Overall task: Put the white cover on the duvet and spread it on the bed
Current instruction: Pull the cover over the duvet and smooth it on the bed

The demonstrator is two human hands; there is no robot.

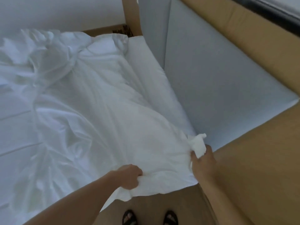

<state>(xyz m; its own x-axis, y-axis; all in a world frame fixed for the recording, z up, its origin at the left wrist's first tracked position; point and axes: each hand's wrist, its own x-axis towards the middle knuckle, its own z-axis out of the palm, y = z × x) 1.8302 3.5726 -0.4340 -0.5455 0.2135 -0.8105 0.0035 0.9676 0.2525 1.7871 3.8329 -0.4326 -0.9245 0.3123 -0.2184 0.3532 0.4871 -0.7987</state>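
Observation:
A white duvet inside its white cover lies rumpled along the bed, reaching from the near edge up to a bunched heap at the far end. My left hand grips the near edge of the cover in a fist. My right hand grips the near right corner, and a tuft of white fabric sticks up out of that grip. Between my hands the edge hangs a little over the side of the bed. I cannot tell cover from duvet where they bunch.
A white padded headboard runs along the right of the bed, framed in tan wood. A white pillow lies against it. My sandalled feet stand on the tan floor below the bed's edge.

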